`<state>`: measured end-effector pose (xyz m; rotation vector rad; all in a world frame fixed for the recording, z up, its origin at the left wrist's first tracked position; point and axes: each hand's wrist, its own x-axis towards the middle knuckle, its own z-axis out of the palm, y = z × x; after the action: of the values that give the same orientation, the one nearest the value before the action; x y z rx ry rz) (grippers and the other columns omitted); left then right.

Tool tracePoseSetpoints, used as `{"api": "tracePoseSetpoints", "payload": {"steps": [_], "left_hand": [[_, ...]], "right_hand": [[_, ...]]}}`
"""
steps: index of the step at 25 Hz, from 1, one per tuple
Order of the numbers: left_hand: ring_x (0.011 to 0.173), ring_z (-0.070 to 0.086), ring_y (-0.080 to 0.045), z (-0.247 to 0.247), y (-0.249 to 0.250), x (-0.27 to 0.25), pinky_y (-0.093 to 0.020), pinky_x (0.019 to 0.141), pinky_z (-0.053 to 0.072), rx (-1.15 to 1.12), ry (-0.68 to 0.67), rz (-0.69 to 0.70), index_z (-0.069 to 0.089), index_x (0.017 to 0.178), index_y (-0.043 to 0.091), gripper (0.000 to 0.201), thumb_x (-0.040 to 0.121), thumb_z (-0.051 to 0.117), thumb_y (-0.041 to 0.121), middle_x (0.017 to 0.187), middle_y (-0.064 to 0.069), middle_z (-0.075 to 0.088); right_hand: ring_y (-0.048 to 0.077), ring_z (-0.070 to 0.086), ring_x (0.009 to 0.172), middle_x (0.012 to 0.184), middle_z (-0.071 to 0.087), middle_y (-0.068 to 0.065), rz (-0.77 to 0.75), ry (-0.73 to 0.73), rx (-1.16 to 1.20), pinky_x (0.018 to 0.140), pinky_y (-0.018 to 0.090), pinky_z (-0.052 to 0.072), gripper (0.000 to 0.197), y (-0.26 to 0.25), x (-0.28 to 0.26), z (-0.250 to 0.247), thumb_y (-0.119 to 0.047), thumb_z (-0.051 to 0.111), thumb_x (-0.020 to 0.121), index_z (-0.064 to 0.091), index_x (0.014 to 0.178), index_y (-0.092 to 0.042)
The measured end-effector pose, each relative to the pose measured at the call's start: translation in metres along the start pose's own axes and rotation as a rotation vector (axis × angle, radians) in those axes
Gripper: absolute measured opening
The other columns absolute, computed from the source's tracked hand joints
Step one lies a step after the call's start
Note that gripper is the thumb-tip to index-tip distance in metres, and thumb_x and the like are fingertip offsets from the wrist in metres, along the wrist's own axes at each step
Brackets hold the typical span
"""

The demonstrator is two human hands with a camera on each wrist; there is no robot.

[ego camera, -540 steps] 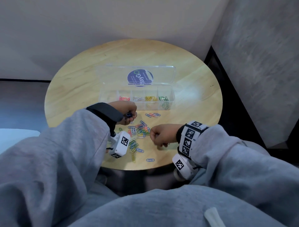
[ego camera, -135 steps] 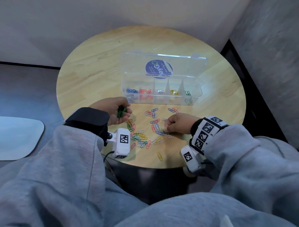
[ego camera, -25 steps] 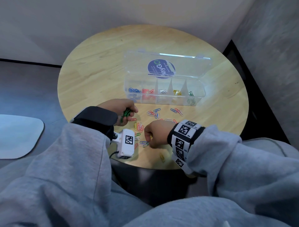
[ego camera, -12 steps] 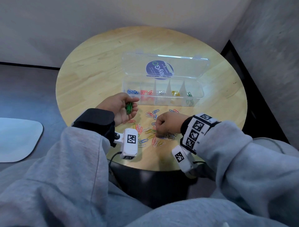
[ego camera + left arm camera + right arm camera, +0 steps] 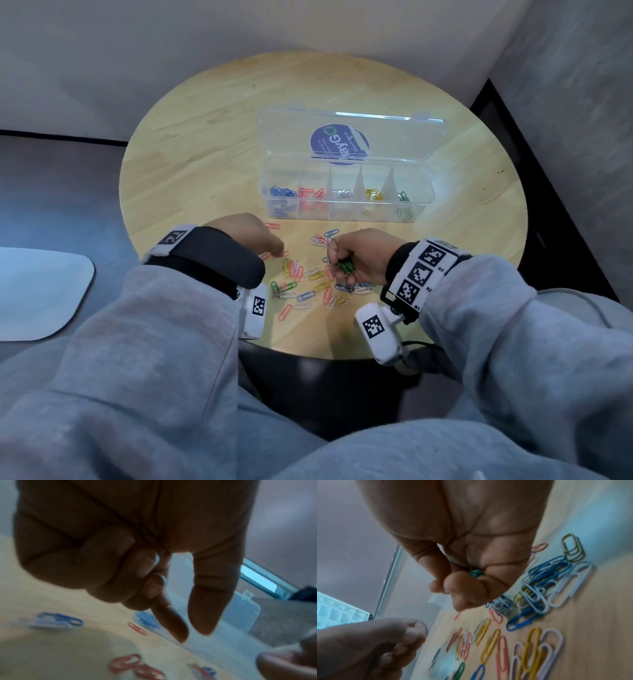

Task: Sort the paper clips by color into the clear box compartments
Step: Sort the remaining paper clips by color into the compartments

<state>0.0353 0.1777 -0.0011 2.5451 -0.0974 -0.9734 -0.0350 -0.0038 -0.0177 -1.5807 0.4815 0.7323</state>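
My right hand (image 5: 337, 262) hovers over the loose pile, its fingers and thumb pinching a small bunch of green paper clips (image 5: 346, 268); the right wrist view shows the green clips (image 5: 476, 573) tucked between thumb and fingers. To the left, my left hand (image 5: 279, 251) is palm down above the table. In the left wrist view the left hand (image 5: 192, 634) holds nothing: index and thumb point down with a gap, the other fingers curled. Mixed loose clips (image 5: 308, 284) lie between the hands. Behind them stands the clear box (image 5: 424, 205), its compartments holding blue, red, white, yellow and green clips.
The box lid (image 5: 394, 137) stands open, leaning back, with a blue round sticker. The round wooden table (image 5: 205, 154) ends just below my wrists. A pale flat object (image 5: 34, 291) lies off the table at far left. A grey wall rises at right.
The green clips have passed from my left hand to my right hand. The left hand has turned palm down and dropped toward the pile; the right hand has lifted slightly.
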Motion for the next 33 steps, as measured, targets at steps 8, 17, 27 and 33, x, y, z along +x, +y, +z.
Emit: {"api": "tracePoseSetpoints", "payload": {"steps": [8,17,27,33], "left_hand": [[0.057,0.045,-0.004,0.017,-0.001,-0.008,-0.013,0.044,0.037,0.224,-0.146,0.128,0.056,0.074,0.024,0.022,0.080,0.063,0.004,0.064,0.011,0.051],[0.062,0.049,-0.008,0.025,-0.005,0.005,-0.020,0.059,0.039,0.268,-0.211,0.151,0.056,0.065,0.024,0.023,0.075,0.074,0.013,0.064,0.010,0.056],[0.048,0.033,-0.016,-0.006,-0.004,0.003,-0.022,0.050,0.023,-0.405,-0.050,0.020,0.044,0.064,0.009,0.026,0.088,0.052,0.006,0.061,-0.005,0.039],[0.027,0.045,-0.003,-0.009,-0.003,-0.005,-0.011,0.031,0.033,-0.796,0.007,-0.005,0.046,0.070,0.006,0.022,0.091,0.041,0.002,0.066,-0.009,0.051]], "right_hand": [[0.006,0.048,0.045,0.060,0.056,-0.002,-0.124,0.005,-0.614,0.042,0.015,0.037,0.010,-0.011,0.004,0.021,-0.010,0.064,0.082,0.060,0.078,-0.018],[0.014,0.052,0.044,0.053,0.053,-0.005,-0.174,0.022,-0.945,0.052,0.025,0.049,0.017,-0.008,0.013,0.046,-0.009,0.062,0.081,0.060,0.080,-0.025],[0.010,0.048,0.055,0.064,0.048,-0.010,-0.277,0.034,-1.128,0.050,0.021,0.038,0.010,-0.011,0.009,0.047,-0.017,0.067,0.080,0.062,0.088,-0.019],[0.016,0.054,0.054,0.062,0.057,-0.001,-0.170,-0.006,-1.147,0.055,0.024,0.049,0.008,-0.011,0.011,0.048,-0.007,0.057,0.078,0.062,0.078,-0.014]]}}
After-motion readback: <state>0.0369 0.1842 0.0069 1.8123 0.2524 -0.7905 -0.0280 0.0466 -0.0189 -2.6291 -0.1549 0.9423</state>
